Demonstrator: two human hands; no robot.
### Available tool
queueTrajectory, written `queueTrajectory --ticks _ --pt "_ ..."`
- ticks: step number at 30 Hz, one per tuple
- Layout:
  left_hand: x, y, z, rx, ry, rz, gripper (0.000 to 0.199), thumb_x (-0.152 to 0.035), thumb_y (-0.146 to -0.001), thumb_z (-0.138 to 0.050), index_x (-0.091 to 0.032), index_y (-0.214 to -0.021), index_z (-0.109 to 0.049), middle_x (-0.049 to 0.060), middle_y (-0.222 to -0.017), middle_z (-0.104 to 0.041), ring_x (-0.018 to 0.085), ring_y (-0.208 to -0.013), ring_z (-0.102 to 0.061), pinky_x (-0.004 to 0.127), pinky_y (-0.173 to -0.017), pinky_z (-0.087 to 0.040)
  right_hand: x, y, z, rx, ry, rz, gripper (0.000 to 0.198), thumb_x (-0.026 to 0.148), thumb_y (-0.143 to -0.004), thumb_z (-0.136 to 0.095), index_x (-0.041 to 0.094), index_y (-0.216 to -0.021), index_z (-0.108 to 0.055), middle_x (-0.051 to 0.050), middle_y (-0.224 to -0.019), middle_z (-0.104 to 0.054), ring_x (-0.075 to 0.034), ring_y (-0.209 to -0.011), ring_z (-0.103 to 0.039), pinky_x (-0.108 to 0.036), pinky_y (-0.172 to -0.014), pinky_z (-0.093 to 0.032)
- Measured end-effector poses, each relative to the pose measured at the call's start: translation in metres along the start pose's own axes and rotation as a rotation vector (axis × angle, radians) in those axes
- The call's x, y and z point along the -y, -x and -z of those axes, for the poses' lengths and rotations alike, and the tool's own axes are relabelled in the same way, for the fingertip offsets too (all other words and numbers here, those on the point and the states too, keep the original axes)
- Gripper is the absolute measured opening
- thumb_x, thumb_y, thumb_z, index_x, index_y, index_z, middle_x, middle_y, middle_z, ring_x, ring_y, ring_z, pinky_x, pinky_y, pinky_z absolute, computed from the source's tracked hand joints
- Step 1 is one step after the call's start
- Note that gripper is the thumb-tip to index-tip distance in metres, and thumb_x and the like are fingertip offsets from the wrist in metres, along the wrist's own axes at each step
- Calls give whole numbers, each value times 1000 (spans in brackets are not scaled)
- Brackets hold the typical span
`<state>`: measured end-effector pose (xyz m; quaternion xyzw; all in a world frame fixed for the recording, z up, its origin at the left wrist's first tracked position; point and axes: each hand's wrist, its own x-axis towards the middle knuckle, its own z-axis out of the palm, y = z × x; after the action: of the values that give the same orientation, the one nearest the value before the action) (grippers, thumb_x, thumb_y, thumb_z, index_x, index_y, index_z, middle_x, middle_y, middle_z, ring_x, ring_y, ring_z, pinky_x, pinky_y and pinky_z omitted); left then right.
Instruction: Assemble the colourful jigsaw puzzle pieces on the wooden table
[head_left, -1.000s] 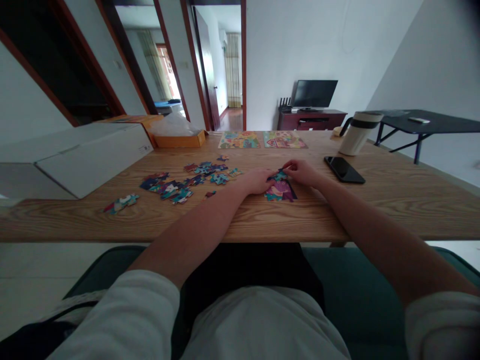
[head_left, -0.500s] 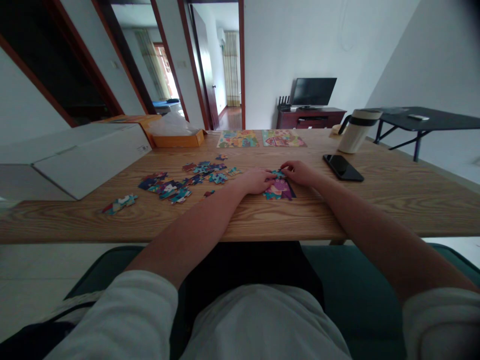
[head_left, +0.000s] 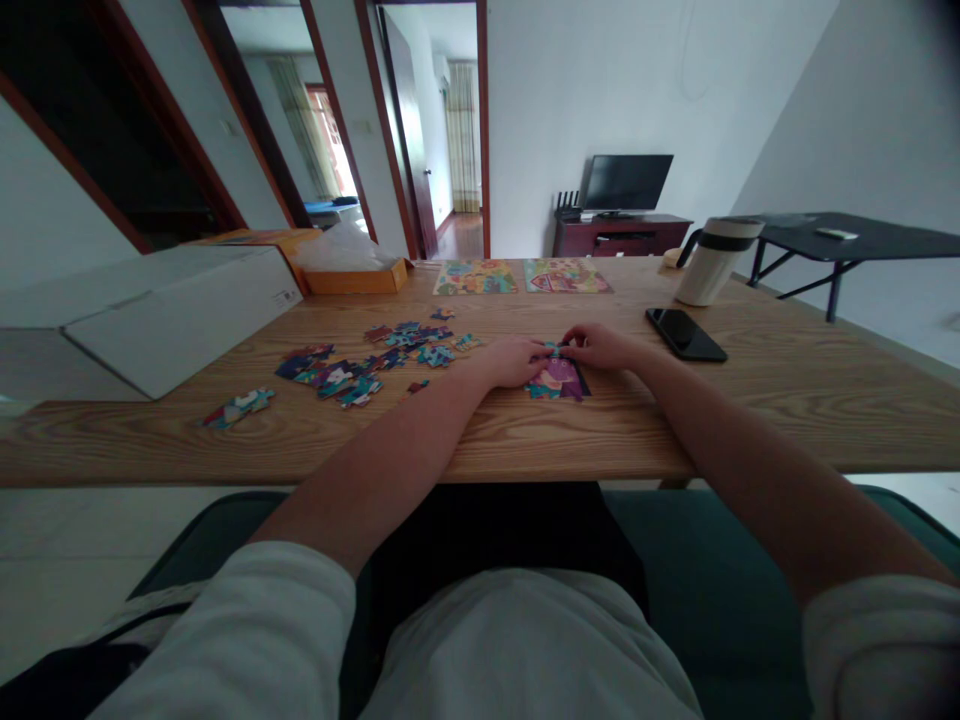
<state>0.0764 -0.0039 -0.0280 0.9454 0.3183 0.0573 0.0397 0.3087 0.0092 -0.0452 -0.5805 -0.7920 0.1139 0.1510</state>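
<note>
On the wooden table in front of me lies a small joined section of jigsaw puzzle (head_left: 559, 380), pink and purple with teal edges. My left hand (head_left: 516, 362) rests over its left side, fingers stretched out and touching it. From the right, my right hand (head_left: 596, 346) pinches a small teal puzzle piece (head_left: 553, 349) at the section's top edge. The fingertips of both hands nearly meet there and partly hide the piece. Left of my hands, loose and joined puzzle pieces (head_left: 341, 378) are spread out, with another small cluster (head_left: 240, 408) nearer the table's left end.
A white box (head_left: 187, 310) and an orange tray (head_left: 356, 281) holding clear plastic stand at the left. Two colourful picture sheets (head_left: 475, 278) lie at the back. On the right are a black phone (head_left: 686, 335) and a white mug (head_left: 716, 265) with a dark handle.
My right fingertips have shifted slightly left and closer to my left fingers, at the top of the puzzle section. The left hand stays nearly still.
</note>
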Motion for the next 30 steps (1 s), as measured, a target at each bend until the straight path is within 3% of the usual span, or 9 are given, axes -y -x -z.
queueTrajectory --ticks 7,12,16,21,24,27,30 --pt "1 -1 -2 -31 46 124 57 -42 -100 -48 -18 -151 -48 13 -150 -55 26 -134 -55 36 -112 -40 -8 -1 -2 -112 -223 -72 23 40 -87 -73 19 -94 -67 -8 -88 -74 -20 -76 -64 -30 -66 -47" --pt "-2 0 2 -19 45 121 49 -42 -100 -48 -17 -141 -58 13 -142 -62 27 -128 -60 36 -109 -43 -3 -1 -1 -137 -423 -137 18 35 -86 -73 20 -87 -63 -4 -78 -68 -17 -68 -58 -29 -60 -44" --pt "-2 1 4 -19 28 131 50 -43 -99 -49 -19 -142 -58 13 -138 -65 28 -125 -62 38 -106 -45 6 0 -1 -181 -407 -208 17 33 -85 -73 21 -83 -62 -1 -70 -64 -16 -62 -54 -28 -55 -39" --pt "1 0 2 -29 24 92 49 -41 -99 -48 -19 -141 -58 12 -138 -65 27 -125 -61 37 -106 -44 13 1 -2 -228 -326 -199 19 29 -81 -76 21 -77 -60 -3 -72 -66 -17 -66 -57 -28 -58 -41" --pt "2 0 0 -27 28 78 47 -41 -100 -46 -20 -140 -60 11 -137 -66 26 -124 -62 37 -106 -44 16 2 -2 -234 -290 -187 14 27 -82 -74 19 -86 -63 -5 -75 -68 -18 -67 -60 -27 -58 -42" --pt "1 -1 0 -22 22 86 46 -42 -100 -46 -22 -139 -61 9 -138 -66 24 -125 -61 36 -108 -43 19 5 -3 -192 -231 -153 25 27 -85 -71 16 -107 -67 -5 -77 -71 -18 -65 -62 -27 -55 -41" --pt "1 -1 0 -20 17 61 44 -40 -101 -46 -22 -138 -62 9 -139 -65 24 -128 -59 36 -111 -40 19 6 -3 -124 -159 -95 29 33 -88 -68 16 -112 -70 -5 -78 -73 -18 -63 -62 -28 -55 -40"
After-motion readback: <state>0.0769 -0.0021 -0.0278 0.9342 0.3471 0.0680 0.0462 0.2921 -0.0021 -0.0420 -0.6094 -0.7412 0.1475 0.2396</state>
